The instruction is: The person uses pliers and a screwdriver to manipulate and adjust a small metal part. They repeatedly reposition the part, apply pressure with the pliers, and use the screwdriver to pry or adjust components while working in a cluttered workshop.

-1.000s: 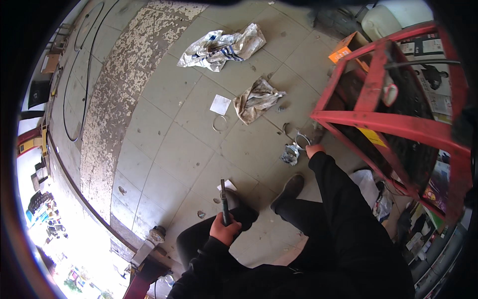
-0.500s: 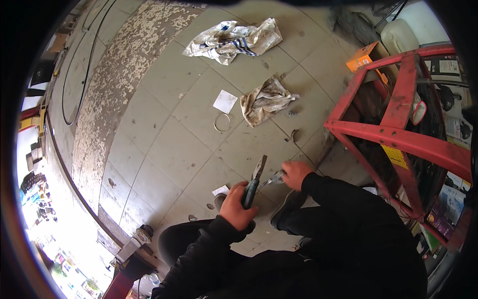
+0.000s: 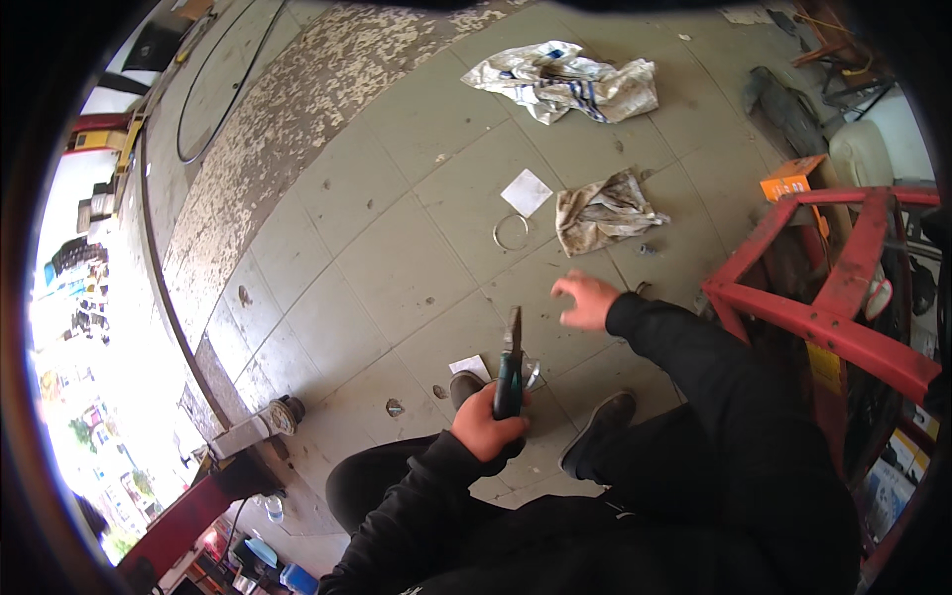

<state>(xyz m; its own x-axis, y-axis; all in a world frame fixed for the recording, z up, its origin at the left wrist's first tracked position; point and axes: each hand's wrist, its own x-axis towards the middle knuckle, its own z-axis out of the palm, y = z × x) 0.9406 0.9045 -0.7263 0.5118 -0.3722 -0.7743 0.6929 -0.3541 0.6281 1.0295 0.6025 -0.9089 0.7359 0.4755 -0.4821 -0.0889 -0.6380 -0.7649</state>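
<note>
Dark-handled pliers (image 3: 508, 382) stand upright in my left hand (image 3: 486, 424), which is closed round the handles, jaws pointing away from me. Beside the handles shows a small shiny, see-through-looking piece (image 3: 533, 374); I cannot tell exactly what it is or how it is held. My right hand (image 3: 587, 299) reaches out over the tiled floor, thumb and fingers apart, with nothing visible in it. Beyond it lie a dirty crumpled rag (image 3: 600, 213), a thin metal ring (image 3: 496, 238) and a white square of paper (image 3: 526, 192).
A red metal frame (image 3: 783, 302) stands close on my right, near an orange box (image 3: 793, 178). Farther off lies a crumpled white-and-blue sack (image 3: 565, 84). A black cable (image 3: 236, 89) curves over the floor at far left. My shoe (image 3: 598, 431) rests below my right arm.
My right hand has left the shiny piece by the pliers and moved forward, its fingers opening. My left hand keeps the pliers. The whole view has swung left.
</note>
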